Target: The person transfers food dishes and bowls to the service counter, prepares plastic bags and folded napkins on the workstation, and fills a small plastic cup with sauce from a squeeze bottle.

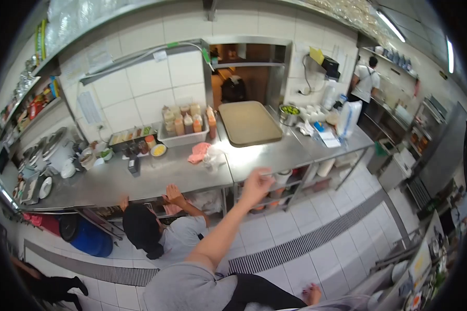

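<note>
From the bottom centre my left arm, in a short grey sleeve, reaches up and right. My left hand [258, 187] is raised before the front edge of the steel counter [197, 168], fingers loosely bent and apart, with nothing visible in it. Low in the view is my right hand [312, 294], over the tiled floor beside my black-clad lower body; it is small and partly hidden, so its grip does not show. Beyond my left hand, a pink cloth [198, 153] and a clear plastic bag [214, 157] lie on the counter. Behind them rests a large brown tray [249, 123].
A co-worker in a black cap [140, 228] crouches at the counter, hands at its edge. Sauce bottles stand in a white bin [184, 137]. A pot of green pieces [289, 113] is right of the tray. A floor grate [296, 243] crosses the tiles; a blue barrel [88, 236] stands left.
</note>
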A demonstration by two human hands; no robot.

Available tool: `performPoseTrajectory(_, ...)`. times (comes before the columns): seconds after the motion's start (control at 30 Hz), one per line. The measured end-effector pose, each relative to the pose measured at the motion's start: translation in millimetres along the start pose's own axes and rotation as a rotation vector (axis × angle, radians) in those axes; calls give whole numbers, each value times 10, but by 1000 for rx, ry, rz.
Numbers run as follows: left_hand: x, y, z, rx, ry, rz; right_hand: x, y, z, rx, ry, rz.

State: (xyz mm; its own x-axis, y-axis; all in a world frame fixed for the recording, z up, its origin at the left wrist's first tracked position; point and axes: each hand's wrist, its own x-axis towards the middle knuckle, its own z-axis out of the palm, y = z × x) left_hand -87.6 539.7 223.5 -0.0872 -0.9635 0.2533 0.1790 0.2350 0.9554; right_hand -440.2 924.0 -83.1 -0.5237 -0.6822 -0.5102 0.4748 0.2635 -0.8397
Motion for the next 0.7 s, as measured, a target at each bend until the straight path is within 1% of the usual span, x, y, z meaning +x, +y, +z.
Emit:
performPoseTrajectory(0.03,250,347,-71,352,210,203,431,-77,-157,15,55,-53)
performPoseTrajectory(0.07,607,383,-254,549,366,496,681,-175,-194,26,117,-102)
performPoseTrajectory(0.1,848,666,-328,261,423,470,798,-480,-136,94,150,-39)
performPoseTrajectory(0.13,1226,798,-536,133,440,614,797,-990,91,154,186,20)
performPoseTrajectory(0.17,1504,1074,-689,221,563,677,985,-1179,181,137,163,24)
performPoseTrajectory(0.2,1517,1620,-672,531,729,783,1190,-1360,263,97,137,-27)
performPoseTrajectory(0.23,1836,1844,-835,263,705,780,1406,-1529,384,61,107,-81)
performPoseTrajectory(0.27,2077,2126,-1015,359,733,895,1602,-1680,535,50,82,-85)
performPoseTrajectory(0.33,2564,2640,-1352,567,834,1041,1945,-1934,896,-13,-33,-120)
performPoseTrajectory(0.4,3052,3035,-1733,790,993,1113,2267,-2146,1360,-7,-79,-118)
performPoseTrajectory(0.47,3444,3379,-2008,773,1073,1058,2663,-2283,1880,-35,-196,-222)
performPoseTrajectory(0.5,3591,3545,-2124,831,1116,1046,2622,-2513,2285,-90,-158,-222)
performPoseTrajectory(0.57,3889,3898,-2414,882,1171,1045,2937,-2712,2823,-117,-221,-254)
performPoseTrajectory(0.63,4299,4276,-2726,1104,1416,1158,3125,-2989,3418,-146,-280,-290)
performPoseTrajectory(0.67,4522,4480,-2823,1090,1438,1176,3329,-3128,3684,-140,-296,-313)
performPoseTrajectory(0.7,4694,4683,-2951,1177,1483,1319,3554,-3185,3911,-154,-305,-298)
